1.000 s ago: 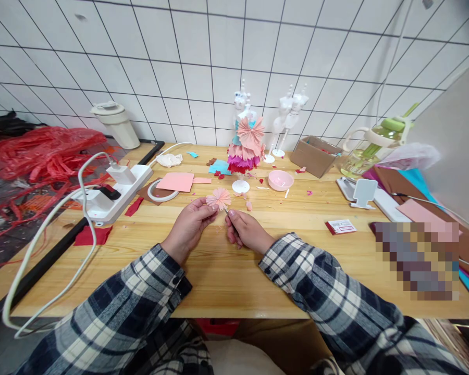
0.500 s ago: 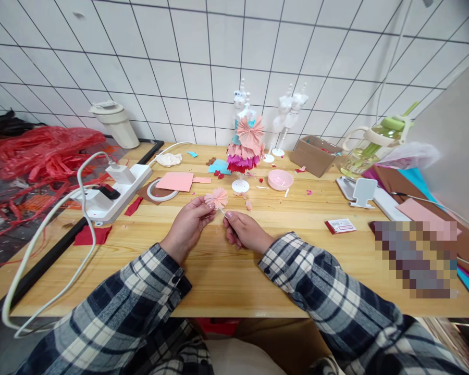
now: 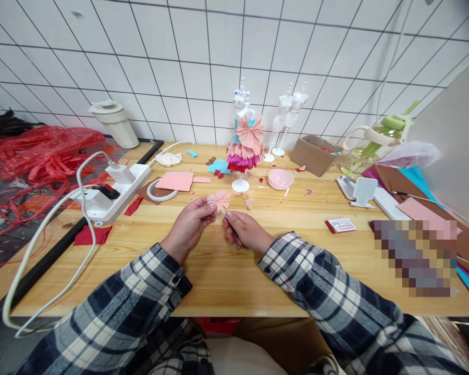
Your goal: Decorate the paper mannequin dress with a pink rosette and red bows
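Here we are above the middle of the desk, and the left hand has thumb and fingers pinched on the pink paper fan, a small pleated round, held up between the near and far edges! The right hand, just beside it and apart from the left, is closed around a slim tool, its tip up at the fan's lower rim; whether the two touch, I cannot tell. Straight beyond, toward the far edge, stands the dress form in ruffles of pink, magenta and red, a larger pleated fan at its waist. Over to its right sits the pink bowl, with a cardboard box nearer the far right corner. Across to the left edge, the power strip lies slanted, and between it and the hands a pink sheet overlaps the tape roll.
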{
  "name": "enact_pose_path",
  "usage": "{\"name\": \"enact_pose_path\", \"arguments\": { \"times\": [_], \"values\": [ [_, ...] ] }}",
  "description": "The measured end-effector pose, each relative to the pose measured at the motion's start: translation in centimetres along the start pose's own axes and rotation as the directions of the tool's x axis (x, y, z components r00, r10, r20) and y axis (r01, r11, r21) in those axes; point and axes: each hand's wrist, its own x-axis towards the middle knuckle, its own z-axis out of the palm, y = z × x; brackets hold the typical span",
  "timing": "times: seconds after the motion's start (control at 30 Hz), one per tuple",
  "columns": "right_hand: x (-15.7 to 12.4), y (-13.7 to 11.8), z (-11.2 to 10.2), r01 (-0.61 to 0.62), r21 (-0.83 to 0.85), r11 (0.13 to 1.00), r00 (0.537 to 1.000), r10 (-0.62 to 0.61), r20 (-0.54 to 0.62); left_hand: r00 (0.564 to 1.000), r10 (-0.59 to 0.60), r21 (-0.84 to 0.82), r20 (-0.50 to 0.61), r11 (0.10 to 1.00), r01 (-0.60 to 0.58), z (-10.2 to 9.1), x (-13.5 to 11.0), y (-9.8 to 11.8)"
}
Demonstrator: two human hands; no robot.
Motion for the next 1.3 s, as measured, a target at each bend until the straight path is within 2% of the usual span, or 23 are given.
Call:
{"name": "enact_pose_path", "arguments": {
  "times": [0.5,0.77,1.17,1.3],
  "values": [
    [-0.01,-0.08,-0.02,0.003,-0.006,1.000,1.000,-0.003,-0.005,1.000,-0.001,0.008,0.012,1.000,0.001,-0.31,0.20,-0.18],
    [-0.05,-0.13,0.02,-0.003,-0.046,0.999,1.000,0.003,-0.004,1.000,0.001,-0.010,-0.019,1.000,-0.002,-0.06,0.01,0.07],
    [-0.12,-0.31,0.03,-0.020,0.033,0.999,1.000,0.020,-0.016,0.998,0.001,-0.027,-0.058,1.000,-0.003,-0.08,0.07,0.13],
    [-0.02,-0.16,0.03,-0.002,0.040,0.999,1.000,0.003,-0.017,1.000,0.001,-0.015,-0.026,1.000,-0.001,-0.05,0.05,0.07]
  ]
}}
